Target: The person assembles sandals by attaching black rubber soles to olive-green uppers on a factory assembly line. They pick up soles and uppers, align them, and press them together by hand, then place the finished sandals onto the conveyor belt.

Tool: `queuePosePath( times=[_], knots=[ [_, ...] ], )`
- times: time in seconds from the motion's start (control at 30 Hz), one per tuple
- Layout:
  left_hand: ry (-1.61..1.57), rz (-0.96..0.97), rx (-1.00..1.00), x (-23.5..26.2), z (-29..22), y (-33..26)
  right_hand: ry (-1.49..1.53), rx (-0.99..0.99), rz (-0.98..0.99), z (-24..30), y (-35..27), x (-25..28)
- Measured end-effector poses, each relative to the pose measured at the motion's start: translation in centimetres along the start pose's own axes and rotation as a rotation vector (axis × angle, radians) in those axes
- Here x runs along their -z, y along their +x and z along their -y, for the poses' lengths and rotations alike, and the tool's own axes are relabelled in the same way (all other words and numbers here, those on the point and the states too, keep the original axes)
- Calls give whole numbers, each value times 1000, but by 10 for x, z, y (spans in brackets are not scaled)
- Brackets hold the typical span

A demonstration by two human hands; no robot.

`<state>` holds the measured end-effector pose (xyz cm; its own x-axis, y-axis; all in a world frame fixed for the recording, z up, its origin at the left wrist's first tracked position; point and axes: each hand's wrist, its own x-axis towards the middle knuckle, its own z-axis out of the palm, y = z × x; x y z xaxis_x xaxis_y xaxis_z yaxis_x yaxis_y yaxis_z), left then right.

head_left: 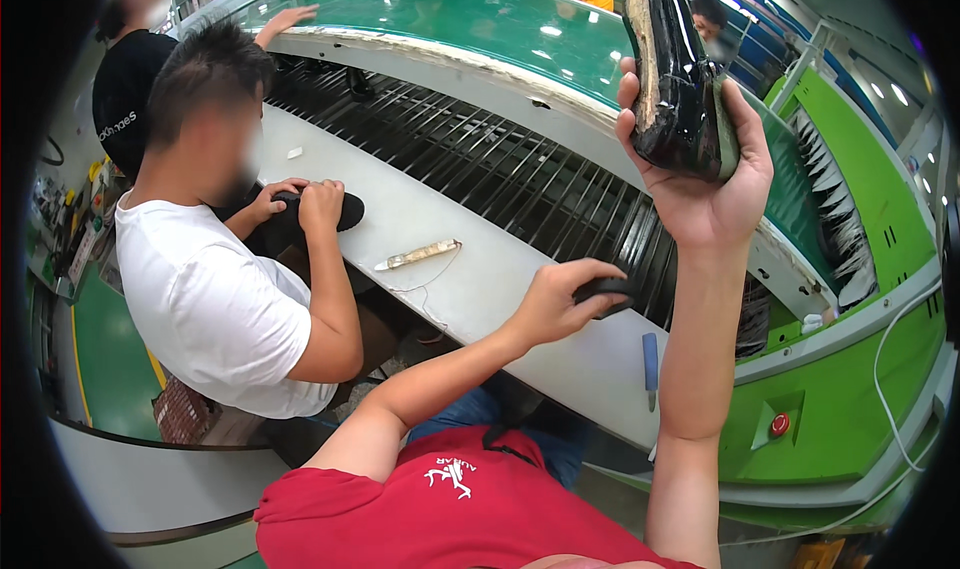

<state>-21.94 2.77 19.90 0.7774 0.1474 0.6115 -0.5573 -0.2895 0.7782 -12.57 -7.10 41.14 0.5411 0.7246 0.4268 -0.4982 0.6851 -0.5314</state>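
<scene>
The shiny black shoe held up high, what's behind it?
Behind the black shoe, held in the right hand, is the green conveyor belt. The shoe covers part of the belt, so what sits there cannot be seen.

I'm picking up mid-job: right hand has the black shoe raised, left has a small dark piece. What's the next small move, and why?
Probably bring the left hand with its small dark piece up to the glossy black shoe, since the right hand holds it raised with the glue-rough underside exposed and the two are still well apart.

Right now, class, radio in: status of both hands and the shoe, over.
Right hand raised, gripping black shoe, sole showing. Left hand on dark pad at bench. Co-worker left, apart.
</scene>
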Motion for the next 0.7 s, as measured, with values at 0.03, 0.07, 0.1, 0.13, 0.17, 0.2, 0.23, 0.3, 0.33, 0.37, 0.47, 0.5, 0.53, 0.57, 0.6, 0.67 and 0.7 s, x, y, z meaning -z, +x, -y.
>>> queuePosePath(
  times=[0.03,0.07,0.1,0.13,0.17,0.2,0.23,0.3,0.33,0.37,0.47,0.5,0.53,0.57,0.6,0.67,0.7],
  knots=[
    [9,21,-12,-1,-1,-5,-11,7,-4,1,-1,1],
    [18,42,-24,-1,-3,-11,-23,15,-8,1,-3,1],
    [31,56,-40,-2,-6,-17,-36,23,-15,2,-5,2],
    [43,70,-56,-3,-10,-23,-52,31,-12,3,-7,3],
    [55,85,-72,-4,-13,-29,-69,39,-9,4,-10,5],
    [51,107,-48,-4,-13,-37,-80,46,-6,4,-12,7],
    [46,129,-24,-4,-14,-44,-101,56,-17,4,-14,8],
    [50,186,46,-4,-15,-56,-145,80,-43,5,-22,10],
    [38,196,61,-5,-14,-62,-167,93,-49,6,-28,12],
    [25,206,75,-6,-11,-68,-189,107,-55,5,-35,14],
    [6,213,94,-2,-9,-77,-408,165,-141,3,-62,27],
    [-12,214,99,-1,-11,-76,-533,189,-210,5,-77,31],
    [-24,206,103,2,-12,-76,-655,207,-272,5,-92,36],
    [-46,187,109,5,-11,-77,-813,243,-357,8,-111,46],
    [-71,173,115,8,-10,-76,-974,280,-449,11,-132,53],
    [-101,85,114,15,-5,-77,-1163,316,-506,9,-163,52],
    [-109,23,108,19,0,-75,-1235,269,-593,7,-178,42]
  ],
)
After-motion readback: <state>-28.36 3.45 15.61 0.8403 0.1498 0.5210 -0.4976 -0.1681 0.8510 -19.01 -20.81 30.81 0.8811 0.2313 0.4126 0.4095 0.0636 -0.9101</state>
